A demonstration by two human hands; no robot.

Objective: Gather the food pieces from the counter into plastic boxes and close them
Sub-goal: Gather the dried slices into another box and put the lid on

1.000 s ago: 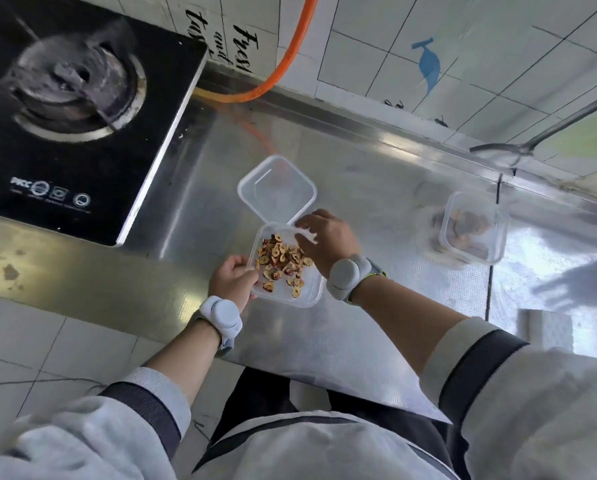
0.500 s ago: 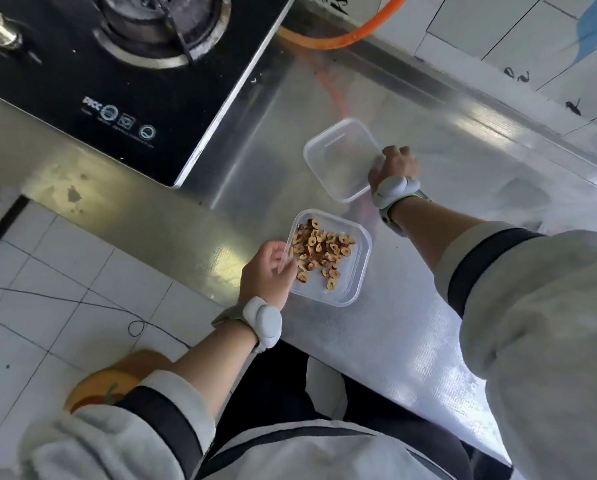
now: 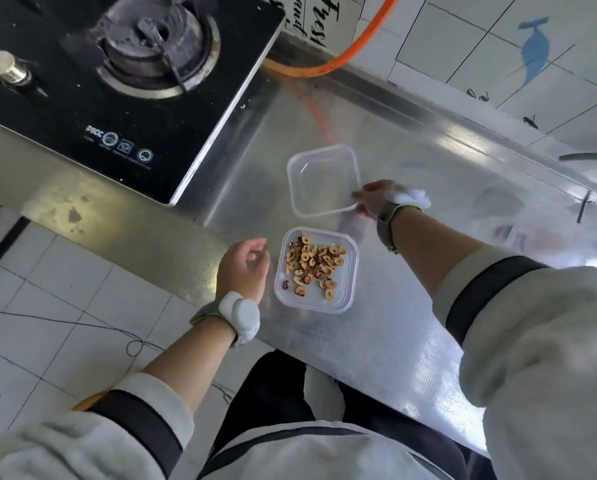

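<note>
A clear square plastic box point(image 3: 317, 270) with rounded corners sits near the front edge of the steel desk point(image 3: 376, 341), holding a loose scatter of tan and reddish dried fruit slices point(image 3: 312, 265) (most bunched toward its far side). Just beyond it lies the clear lid point(image 3: 323, 180), its near right corner pinched in the grip of the right hand point(image 3: 376, 200). The left hand point(image 3: 243, 266) hovers just left of the box, fingers loosely curled, holding nothing.
</note>
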